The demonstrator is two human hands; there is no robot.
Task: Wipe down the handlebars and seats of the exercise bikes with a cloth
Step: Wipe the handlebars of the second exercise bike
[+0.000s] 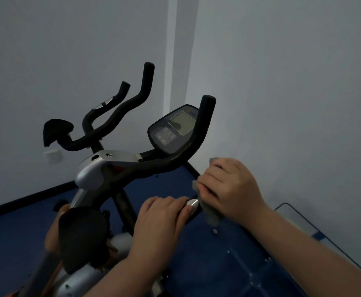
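Observation:
An exercise bike stands in a room corner with black handlebars [119, 116] that curve upward. A near handlebar branch [194, 174] runs from the stem toward me, with a silver sensor patch [192, 203] on it. My left hand [160, 221] grips this near bar just behind the silver patch. My right hand [228, 187] holds a grey cloth [212, 215] wrapped round the same bar, right next to my left hand. The black seat [82, 236] sits low at the left. A console [173, 129] with a screen is mounted between the bars.
White walls close in behind and to the right of the bike. A black elbow pad [56, 130] sits on the far left bar. A wall socket [52, 155] is low on the left wall. The floor [207, 264] is dark blue, with a thin black frame [316, 230] at right.

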